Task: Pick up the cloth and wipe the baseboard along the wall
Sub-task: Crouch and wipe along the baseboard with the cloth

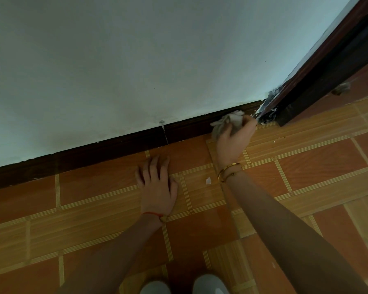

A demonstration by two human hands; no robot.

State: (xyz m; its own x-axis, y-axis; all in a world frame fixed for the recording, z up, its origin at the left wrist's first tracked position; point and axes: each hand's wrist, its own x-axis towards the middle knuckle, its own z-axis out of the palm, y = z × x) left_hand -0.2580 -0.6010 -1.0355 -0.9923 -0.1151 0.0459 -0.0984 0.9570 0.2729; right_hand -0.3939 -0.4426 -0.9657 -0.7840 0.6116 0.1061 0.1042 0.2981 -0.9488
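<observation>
The cloth (229, 122), pale grey and crumpled into soft folds, is pressed against the baseboard (115, 149) near its right end, just short of the door frame (319, 66). It is bunched in the right hand (234, 139), whose fingers are clenched around it, a loose tail of fabric being left hanging on the hand's left side down toward the floor (306, 166). Two thin gold bangles (228, 171) are worn at that wrist.

The baseboard is a dark brown strip with a flat glossy face, run along the foot of the wall (136, 60); a vertical joint with a pale crack is seen in it left of the cloth. To the left of the cloth the strip is left unobstructed all the way to the picture's edge; to the right only a short stretch remains before the dark frame, where chipped paint and debris are gathered at the corner.

The wall is matte, whitish and lightly blemished. The floor is laid in orange-brown tiles with pale striped bands. The left hand (157, 185) is laid flat and empty on the tiles, fingers spread, well apart from the baseboard; a red string (153, 213) is tied at its wrist. A small white scrap (208, 181) lies between the hands. Two pale shoe tips (208, 284) are seen at the bottom edge.
</observation>
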